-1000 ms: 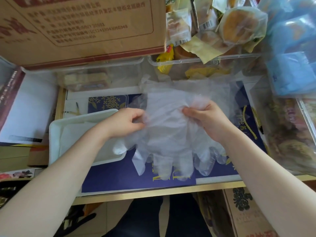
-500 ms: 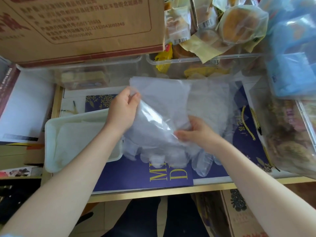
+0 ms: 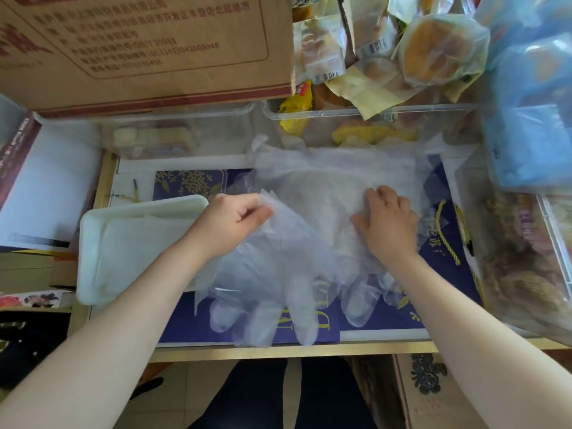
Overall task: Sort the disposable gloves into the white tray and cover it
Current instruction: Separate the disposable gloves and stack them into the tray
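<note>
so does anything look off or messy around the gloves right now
Yes. The clear gloves lie in a crumpled heap on the blue mat, fingers hanging past its front edge, none visibly in the white tray. Snack packets spill over the bin rim behind.

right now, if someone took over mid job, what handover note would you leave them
Left hand: pinches the cuff edge of one clear thin plastic disposable glove.
Right hand: open, pressing flat on the pile of clear plastic gloves on the dark blue mat.
White rectangular plastic tray: at left beside the pile; contents unclear.
Done: one glove separated.
Left: move the gloves into the tray, cover it. No cover identifiable.
</note>
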Available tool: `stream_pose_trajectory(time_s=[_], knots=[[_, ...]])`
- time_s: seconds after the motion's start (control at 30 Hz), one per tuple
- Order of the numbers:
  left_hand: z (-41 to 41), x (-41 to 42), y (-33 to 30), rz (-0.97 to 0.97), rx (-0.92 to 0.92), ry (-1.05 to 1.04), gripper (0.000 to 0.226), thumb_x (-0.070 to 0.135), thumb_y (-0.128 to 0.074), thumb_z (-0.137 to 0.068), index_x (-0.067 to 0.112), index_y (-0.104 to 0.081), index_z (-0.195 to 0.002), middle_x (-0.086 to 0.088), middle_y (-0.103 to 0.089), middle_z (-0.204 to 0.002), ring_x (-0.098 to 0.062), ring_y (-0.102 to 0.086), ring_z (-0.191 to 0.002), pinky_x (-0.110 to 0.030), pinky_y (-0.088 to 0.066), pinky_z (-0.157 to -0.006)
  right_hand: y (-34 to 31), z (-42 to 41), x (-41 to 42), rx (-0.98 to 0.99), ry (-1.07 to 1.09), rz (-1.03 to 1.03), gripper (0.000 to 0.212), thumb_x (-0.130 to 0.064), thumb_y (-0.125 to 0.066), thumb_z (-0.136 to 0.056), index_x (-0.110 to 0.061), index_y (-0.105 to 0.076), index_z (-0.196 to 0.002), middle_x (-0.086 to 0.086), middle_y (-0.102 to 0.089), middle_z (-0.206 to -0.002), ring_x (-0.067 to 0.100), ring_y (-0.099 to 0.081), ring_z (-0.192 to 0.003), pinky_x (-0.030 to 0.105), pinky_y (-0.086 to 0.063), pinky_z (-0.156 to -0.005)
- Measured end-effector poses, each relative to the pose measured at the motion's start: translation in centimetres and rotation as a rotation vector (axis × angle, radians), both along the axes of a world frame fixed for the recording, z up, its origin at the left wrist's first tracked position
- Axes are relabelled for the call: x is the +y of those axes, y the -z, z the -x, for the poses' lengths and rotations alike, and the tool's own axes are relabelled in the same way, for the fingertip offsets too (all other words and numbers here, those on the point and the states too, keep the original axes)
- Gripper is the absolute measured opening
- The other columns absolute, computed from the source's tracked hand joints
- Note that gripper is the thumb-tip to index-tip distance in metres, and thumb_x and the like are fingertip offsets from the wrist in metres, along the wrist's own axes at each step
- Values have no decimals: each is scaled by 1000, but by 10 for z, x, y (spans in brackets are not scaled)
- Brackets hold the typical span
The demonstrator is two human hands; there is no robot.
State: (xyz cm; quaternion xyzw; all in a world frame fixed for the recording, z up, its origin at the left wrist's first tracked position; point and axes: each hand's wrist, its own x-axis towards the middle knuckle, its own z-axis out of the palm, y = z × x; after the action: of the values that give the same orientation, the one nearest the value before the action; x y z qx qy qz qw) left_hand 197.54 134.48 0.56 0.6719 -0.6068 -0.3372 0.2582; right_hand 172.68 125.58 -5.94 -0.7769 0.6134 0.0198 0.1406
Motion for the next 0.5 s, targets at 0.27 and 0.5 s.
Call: stream_pose_trajectory(time_s=[0.27, 0.5], knots=[[22, -2, 8, 51, -48, 133, 34, 38, -52, -90, 7, -66, -83, 16, -52, -58, 4, -46, -60, -8, -33, -60, -1, 1, -4, -342, -8, 98, 7, -14, -60, -86, -8, -64, -85, 9, -61, -92, 34, -51, -91, 39, -36, -76], [43, -7, 8, 48, 166, 130, 56, 68, -44, -80, 18, -68, -81, 7, -38, -137, 8, -40, -120, -8, -32, -97, -48, 21, -2, -834, 42, 232, 13, -22, -69, -80, -10, -69, -75, -1, -53, -104, 19, -43, -102, 27, -36, -86]])
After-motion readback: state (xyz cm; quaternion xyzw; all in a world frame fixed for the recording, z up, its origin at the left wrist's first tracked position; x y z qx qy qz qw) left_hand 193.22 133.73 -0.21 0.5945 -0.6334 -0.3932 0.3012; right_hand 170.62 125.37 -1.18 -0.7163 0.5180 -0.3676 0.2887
